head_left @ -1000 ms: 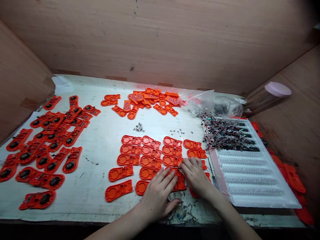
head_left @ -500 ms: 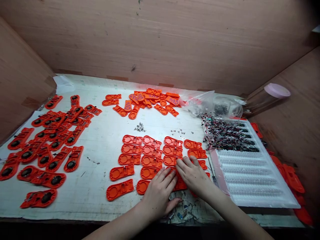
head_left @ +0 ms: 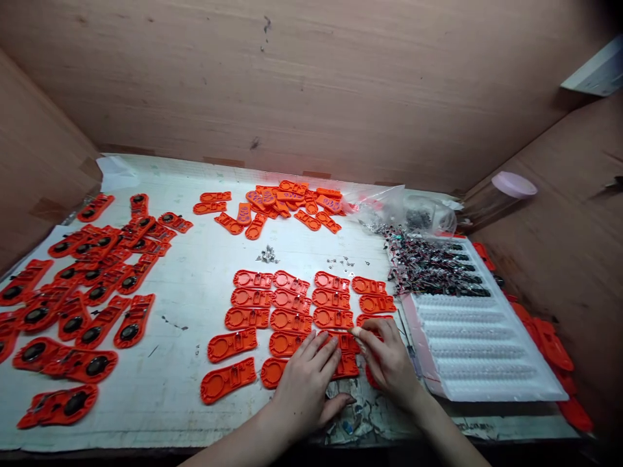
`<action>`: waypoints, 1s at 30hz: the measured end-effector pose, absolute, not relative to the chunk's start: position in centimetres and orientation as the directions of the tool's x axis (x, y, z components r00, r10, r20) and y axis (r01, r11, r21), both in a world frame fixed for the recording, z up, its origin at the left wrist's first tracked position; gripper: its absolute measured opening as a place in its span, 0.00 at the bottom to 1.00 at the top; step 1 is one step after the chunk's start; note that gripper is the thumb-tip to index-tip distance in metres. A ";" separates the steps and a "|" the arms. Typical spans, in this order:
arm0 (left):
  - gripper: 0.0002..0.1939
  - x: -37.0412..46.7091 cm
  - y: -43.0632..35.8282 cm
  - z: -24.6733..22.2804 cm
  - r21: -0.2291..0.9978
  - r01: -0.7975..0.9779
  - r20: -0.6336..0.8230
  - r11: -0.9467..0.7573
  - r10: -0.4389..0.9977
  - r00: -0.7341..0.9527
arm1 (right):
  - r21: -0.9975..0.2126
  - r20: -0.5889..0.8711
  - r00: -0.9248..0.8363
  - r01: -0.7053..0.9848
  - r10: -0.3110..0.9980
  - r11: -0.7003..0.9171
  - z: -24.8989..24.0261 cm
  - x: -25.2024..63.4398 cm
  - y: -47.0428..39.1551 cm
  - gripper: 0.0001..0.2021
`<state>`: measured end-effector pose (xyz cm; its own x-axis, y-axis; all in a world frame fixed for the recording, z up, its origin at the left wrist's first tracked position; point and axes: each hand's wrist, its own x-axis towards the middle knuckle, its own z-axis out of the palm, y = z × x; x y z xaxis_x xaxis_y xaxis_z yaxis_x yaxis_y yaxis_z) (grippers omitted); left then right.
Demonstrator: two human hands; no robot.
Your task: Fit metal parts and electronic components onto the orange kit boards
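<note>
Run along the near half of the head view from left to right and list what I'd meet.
Orange shells with black discs → a disc-free orange shell → left hand → right hand → white tray → orange pieces beyond the tray.

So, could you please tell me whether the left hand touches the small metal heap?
Apart: the head view plainly shows orange pieces and pale tabletop between the left hand and the small metal heap.
</note>
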<state>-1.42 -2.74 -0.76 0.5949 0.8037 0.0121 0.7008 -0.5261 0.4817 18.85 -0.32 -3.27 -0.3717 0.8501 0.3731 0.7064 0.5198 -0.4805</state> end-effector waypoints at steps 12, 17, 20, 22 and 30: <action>0.30 -1.5 -2.6 -0.9 0.472 0.688 0.028 -0.551 0.789 0.613 | -0.468 0.385 -0.309 0.747 0.870 0.473 -2.7 18.6 -0.4 0.12; 0.20 -1.7 -2.5 -0.8 0.365 0.698 0.069 -0.616 0.766 0.640 | -0.691 0.338 -0.107 0.647 0.935 0.324 0.1 17.8 4.7 0.10; 0.17 -1.6 -2.6 -0.8 0.306 0.697 0.118 -0.649 0.752 0.648 | -0.743 0.293 -0.267 0.540 0.918 0.394 0.8 13.3 9.4 0.07; 0.14 -1.5 -2.9 -1.2 0.256 0.698 0.180 -0.669 0.742 0.646 | -0.744 0.219 -0.397 0.523 0.891 0.416 0.5 9.5 12.7 0.08; 0.17 -2.8 -3.4 -1.1 0.505 0.613 0.259 -0.608 0.784 0.564 | -0.752 0.197 -0.446 0.503 0.873 0.426 0.1 3.7 18.1 0.05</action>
